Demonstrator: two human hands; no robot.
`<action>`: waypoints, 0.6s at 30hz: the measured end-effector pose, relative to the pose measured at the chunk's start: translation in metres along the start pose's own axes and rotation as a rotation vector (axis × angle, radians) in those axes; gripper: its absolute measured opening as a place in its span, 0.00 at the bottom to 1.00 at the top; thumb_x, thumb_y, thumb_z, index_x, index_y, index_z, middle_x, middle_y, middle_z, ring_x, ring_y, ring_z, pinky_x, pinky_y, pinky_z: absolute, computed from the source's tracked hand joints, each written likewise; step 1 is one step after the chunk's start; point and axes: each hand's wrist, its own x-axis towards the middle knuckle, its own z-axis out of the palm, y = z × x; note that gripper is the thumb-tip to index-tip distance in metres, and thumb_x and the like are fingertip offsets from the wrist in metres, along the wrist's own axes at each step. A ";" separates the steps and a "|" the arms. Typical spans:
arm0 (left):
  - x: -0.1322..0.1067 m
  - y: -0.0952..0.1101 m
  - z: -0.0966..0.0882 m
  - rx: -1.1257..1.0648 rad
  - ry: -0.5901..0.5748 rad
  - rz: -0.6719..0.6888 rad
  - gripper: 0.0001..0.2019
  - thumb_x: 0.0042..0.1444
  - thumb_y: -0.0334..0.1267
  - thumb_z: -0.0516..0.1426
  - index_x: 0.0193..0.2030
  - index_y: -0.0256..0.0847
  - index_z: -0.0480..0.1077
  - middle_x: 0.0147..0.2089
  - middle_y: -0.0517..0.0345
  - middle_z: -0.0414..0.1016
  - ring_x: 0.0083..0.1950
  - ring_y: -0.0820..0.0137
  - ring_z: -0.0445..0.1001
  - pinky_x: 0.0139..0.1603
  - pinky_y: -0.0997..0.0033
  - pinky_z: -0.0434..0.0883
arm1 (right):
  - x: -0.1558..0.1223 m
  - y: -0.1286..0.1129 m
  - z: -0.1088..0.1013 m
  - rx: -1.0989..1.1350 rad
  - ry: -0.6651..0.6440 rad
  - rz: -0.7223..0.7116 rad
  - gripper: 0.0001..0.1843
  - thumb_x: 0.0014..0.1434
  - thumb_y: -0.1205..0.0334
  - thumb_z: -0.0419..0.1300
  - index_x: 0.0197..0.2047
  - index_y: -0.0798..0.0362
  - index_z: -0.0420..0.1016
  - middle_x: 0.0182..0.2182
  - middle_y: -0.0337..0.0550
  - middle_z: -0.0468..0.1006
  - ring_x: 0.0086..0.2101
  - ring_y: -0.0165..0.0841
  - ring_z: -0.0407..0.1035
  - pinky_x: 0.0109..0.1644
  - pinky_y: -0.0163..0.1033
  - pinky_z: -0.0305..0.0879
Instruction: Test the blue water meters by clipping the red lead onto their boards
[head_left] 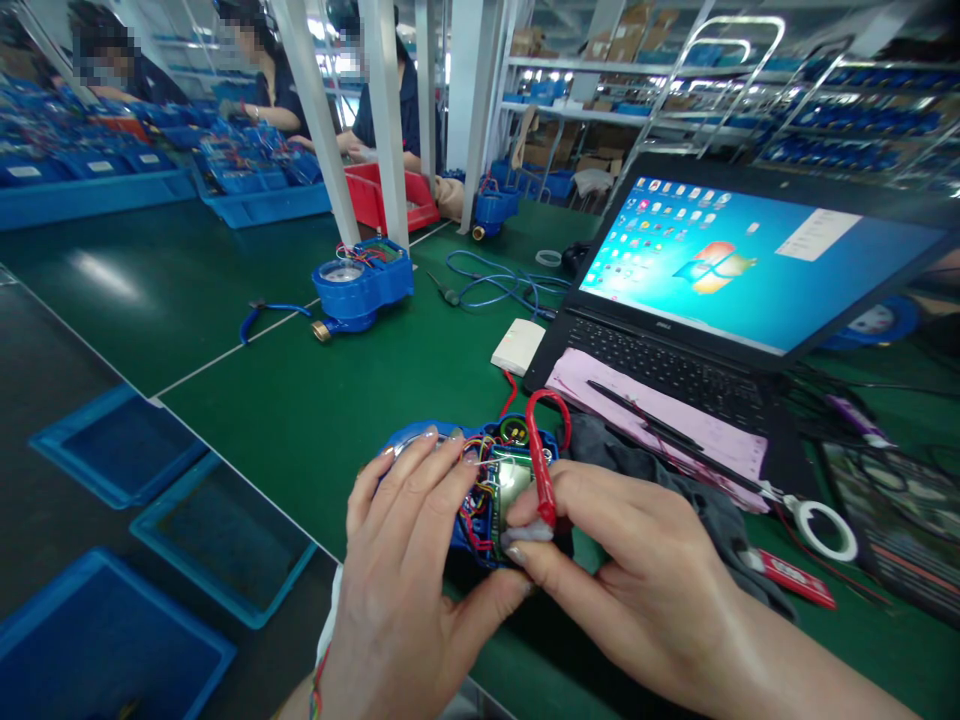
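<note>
Below the middle of the head view lies a blue water meter (480,460), its housing showing coloured wires and a green circuit board with a small display. My left hand (420,530) grips it, fingers over the top and thumb along the near side. At the board's near right corner, my right hand (622,560) pinches a greyish, soft-looking piece (529,532) between thumb and fingers. A thick red cable (541,460) loops down to that piece. What the pinched piece touches beneath is hidden by my fingertips.
An open laptop (667,340) stands right, with pink paper (652,415) and a black pen on it. Another blue meter (364,285), blue pliers (270,312) and a blue cable (502,285) lie farther back. Blue trays (259,205) and co-workers are beyond. Posts (386,120) rise behind.
</note>
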 end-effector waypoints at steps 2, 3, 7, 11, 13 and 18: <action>-0.001 0.000 0.000 0.001 -0.003 -0.005 0.25 0.58 0.46 0.57 0.57 0.33 0.60 0.60 0.48 0.63 0.64 0.60 0.57 0.66 0.57 0.48 | 0.000 0.000 0.000 0.001 -0.005 -0.001 0.03 0.59 0.70 0.55 0.36 0.54 0.68 0.28 0.41 0.74 0.27 0.31 0.70 0.32 0.34 0.67; -0.001 0.000 -0.001 0.003 -0.002 -0.007 0.25 0.57 0.47 0.57 0.57 0.33 0.60 0.60 0.48 0.63 0.64 0.60 0.57 0.66 0.57 0.48 | 0.000 0.000 0.000 0.001 -0.005 -0.003 0.03 0.59 0.71 0.55 0.36 0.54 0.68 0.28 0.41 0.74 0.27 0.31 0.70 0.32 0.34 0.67; -0.003 0.000 -0.002 0.004 0.009 -0.005 0.24 0.58 0.46 0.56 0.57 0.33 0.61 0.60 0.48 0.63 0.64 0.60 0.57 0.66 0.57 0.48 | 0.000 -0.001 0.000 0.007 -0.004 -0.014 0.04 0.59 0.72 0.54 0.35 0.55 0.67 0.28 0.41 0.73 0.28 0.31 0.69 0.32 0.34 0.65; -0.002 0.000 -0.001 0.014 0.011 -0.009 0.25 0.58 0.46 0.57 0.57 0.33 0.60 0.61 0.48 0.63 0.64 0.60 0.57 0.66 0.57 0.49 | 0.000 0.000 0.001 0.008 -0.004 -0.011 0.03 0.59 0.71 0.55 0.36 0.55 0.67 0.28 0.40 0.73 0.28 0.31 0.69 0.32 0.34 0.65; -0.002 0.000 0.000 0.015 0.005 -0.012 0.25 0.58 0.47 0.56 0.57 0.34 0.60 0.61 0.49 0.63 0.64 0.60 0.57 0.66 0.57 0.49 | 0.000 0.000 0.001 0.008 -0.004 -0.014 0.03 0.59 0.71 0.55 0.35 0.55 0.67 0.28 0.40 0.73 0.28 0.31 0.69 0.32 0.34 0.65; -0.002 0.000 0.000 0.017 0.007 -0.023 0.25 0.58 0.47 0.56 0.57 0.34 0.61 0.60 0.49 0.63 0.64 0.61 0.57 0.66 0.57 0.49 | 0.000 0.000 0.000 0.006 -0.002 -0.023 0.02 0.59 0.70 0.55 0.36 0.55 0.68 0.28 0.41 0.73 0.28 0.31 0.68 0.32 0.35 0.65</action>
